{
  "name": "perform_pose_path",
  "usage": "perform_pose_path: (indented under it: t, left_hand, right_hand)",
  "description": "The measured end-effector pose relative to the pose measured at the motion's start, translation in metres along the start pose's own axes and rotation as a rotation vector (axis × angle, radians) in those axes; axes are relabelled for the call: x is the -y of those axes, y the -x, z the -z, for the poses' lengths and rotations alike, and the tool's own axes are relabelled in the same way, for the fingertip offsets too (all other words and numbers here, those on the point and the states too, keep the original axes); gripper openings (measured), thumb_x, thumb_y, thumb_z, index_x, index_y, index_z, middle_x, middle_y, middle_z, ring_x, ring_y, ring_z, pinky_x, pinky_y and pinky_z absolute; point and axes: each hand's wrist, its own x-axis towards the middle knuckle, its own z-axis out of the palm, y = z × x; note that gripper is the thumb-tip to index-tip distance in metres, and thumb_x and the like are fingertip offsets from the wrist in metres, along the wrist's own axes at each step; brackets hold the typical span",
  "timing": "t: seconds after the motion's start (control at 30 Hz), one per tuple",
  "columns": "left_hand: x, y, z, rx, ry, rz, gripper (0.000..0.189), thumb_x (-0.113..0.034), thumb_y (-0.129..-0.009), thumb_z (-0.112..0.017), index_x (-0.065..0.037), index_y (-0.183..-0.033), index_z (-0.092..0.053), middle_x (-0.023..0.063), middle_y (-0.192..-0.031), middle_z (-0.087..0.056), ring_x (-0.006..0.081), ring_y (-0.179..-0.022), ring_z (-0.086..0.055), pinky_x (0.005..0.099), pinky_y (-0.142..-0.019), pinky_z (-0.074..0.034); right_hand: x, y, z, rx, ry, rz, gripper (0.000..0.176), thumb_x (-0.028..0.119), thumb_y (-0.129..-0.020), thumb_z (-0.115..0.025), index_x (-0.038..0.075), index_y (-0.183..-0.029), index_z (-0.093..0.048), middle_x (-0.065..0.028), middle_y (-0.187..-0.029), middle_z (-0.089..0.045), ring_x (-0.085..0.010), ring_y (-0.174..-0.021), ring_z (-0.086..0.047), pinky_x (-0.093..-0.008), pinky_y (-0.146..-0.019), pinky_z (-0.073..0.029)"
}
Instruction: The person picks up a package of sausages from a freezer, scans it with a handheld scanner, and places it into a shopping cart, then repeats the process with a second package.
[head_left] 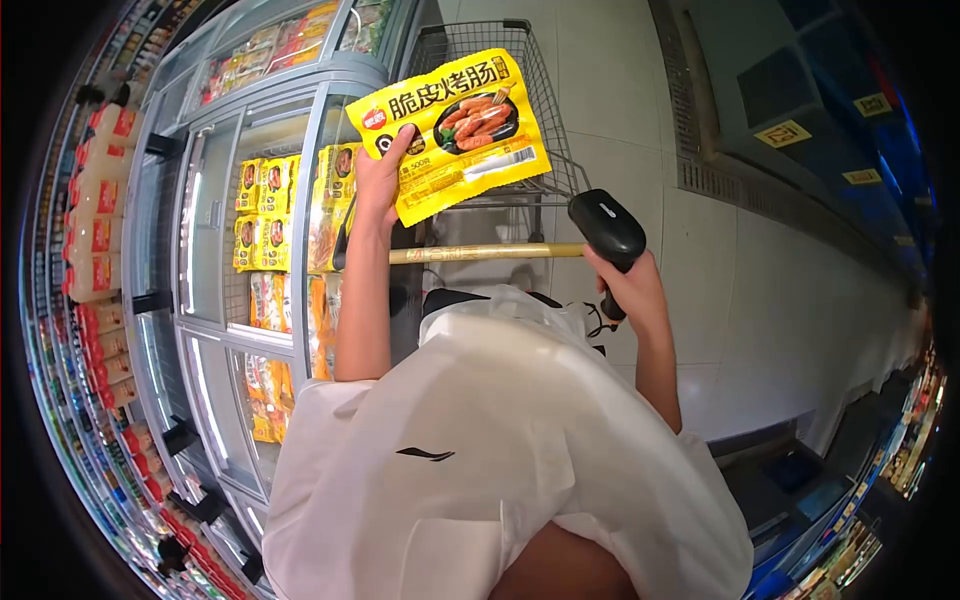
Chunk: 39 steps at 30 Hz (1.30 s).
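Observation:
My left hand (378,180) is closed on the lower left edge of a yellow sausage packet (440,170), its thumb across the front. Chinese print, a picture of sausages and a white barcode strip face up at me. My right hand (637,288) is wrapped round the handle of a black barcode scanner (610,225), beside the right end of a yellow cart handle (490,252). The scanner's wide head points forward, apart from the packet. Beneath the packet is the wire basket of the shopping cart (548,110), partly hidden by it.
On the left stands a glass-fronted freezer (300,200) with stacked yellow packets (272,240) inside. Bottles with red labels (103,200) line its far side. Pale tiled floor (610,110) runs right of the cart, bordered by a dark cabinet (790,90) with yellow price tags.

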Motion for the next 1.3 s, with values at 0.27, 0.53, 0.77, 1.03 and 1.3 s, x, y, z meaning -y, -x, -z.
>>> perform_pose_path:
  t: [0.27,0.53,0.77,1.03,1.3]
  left_hand:
    - [0.019,-0.013,-0.035,0.070,-0.053,0.048,0.026,-0.013,-0.091,-0.070,0.000,-0.113,-0.062,0.0076,-0.103,-0.070,0.0146,-0.085,-0.069,0.0299,-0.072,-0.057]
    - [0.012,-0.013,-0.036,0.073,-0.077,0.072,0.028,-0.013,-0.091,-0.070,0.000,-0.114,-0.061,0.0082,-0.104,-0.070,0.0152,-0.086,-0.069,0.0314,-0.074,-0.057]
    - [0.015,-0.011,-0.035,0.008,-0.128,0.090,0.029,-0.013,-0.091,-0.071,0.000,-0.115,-0.061,0.0081,-0.106,-0.070,0.0150,-0.087,-0.068,0.0310,-0.074,-0.056]
    - [0.016,-0.008,-0.036,-0.125,-0.191,0.077,0.031,-0.015,-0.090,-0.071,0.001,-0.115,-0.061,0.0087,-0.105,-0.070,0.0157,-0.086,-0.068,0.0304,-0.074,-0.056]
    - [0.022,-0.072,0.042,-0.209,-0.404,0.249,0.032,-0.015,-0.089,-0.073,0.000,-0.115,-0.062,0.0077,-0.103,-0.070,0.0155,-0.085,-0.068,0.0295,-0.074,-0.054]
  right_hand:
    - [-0.010,0.007,-0.022,-0.103,0.024,0.163,0.026,0.021,-0.082,-0.078,0.000,-0.093,-0.069,-0.0055,-0.072,-0.067,-0.0098,-0.065,-0.057,-0.0289,-0.063,-0.048]
    - [-0.015,-0.003,-0.030,-0.109,0.004,0.296,0.027,0.020,-0.081,-0.078,-0.001,-0.095,-0.069,-0.0090,-0.075,-0.068,-0.0117,-0.068,-0.056,-0.0304,-0.067,-0.050]
    - [-0.014,-0.018,-0.020,-0.007,0.000,0.253,0.025,0.021,-0.082,-0.077,0.000,-0.094,-0.070,-0.0076,-0.075,-0.069,-0.0119,-0.066,-0.059,-0.0309,-0.065,-0.049]
    - [-0.021,-0.058,0.007,-0.191,0.223,0.411,0.027,0.020,-0.079,-0.078,0.001,-0.096,-0.068,-0.0115,-0.077,-0.069,-0.0274,-0.068,-0.066,-0.0371,-0.065,-0.051]
    - [-0.075,-0.115,-0.005,-0.665,0.767,0.307,0.040,0.004,-0.070,-0.074,0.003,-0.105,-0.055,-0.0143,-0.099,-0.060,-0.0358,-0.094,-0.058,-0.0441,-0.081,-0.048]
